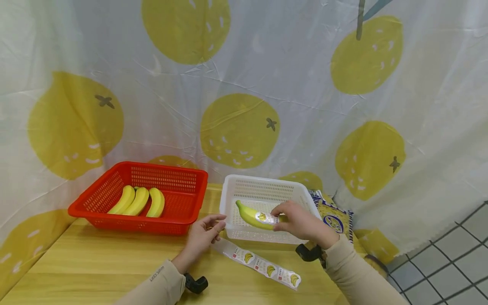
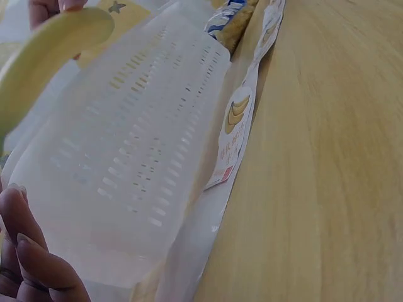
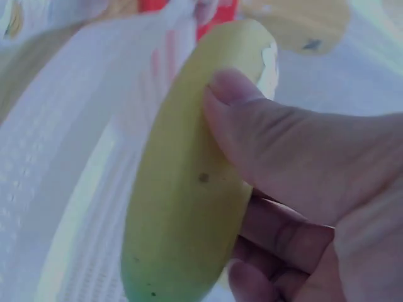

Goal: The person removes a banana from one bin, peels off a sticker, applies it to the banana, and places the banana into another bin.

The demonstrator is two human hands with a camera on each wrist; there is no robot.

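My right hand grips a yellow banana by one end over the white basket. The banana's greenish stem points left, and a white label with a banana picture sits on its side. In the right wrist view, the thumb presses along the banana, with the fingers curled behind. My left hand is at the basket's front left corner, fingers loosely bent and holding nothing visible. A strip of banana labels lies on the table in front of the basket, its left end near that hand.
Left of the white basket stands a red basket holding three bananas. A blue and yellow packet lies against the white basket's right side. A curtain with yellow fruit prints hangs behind the wooden table.
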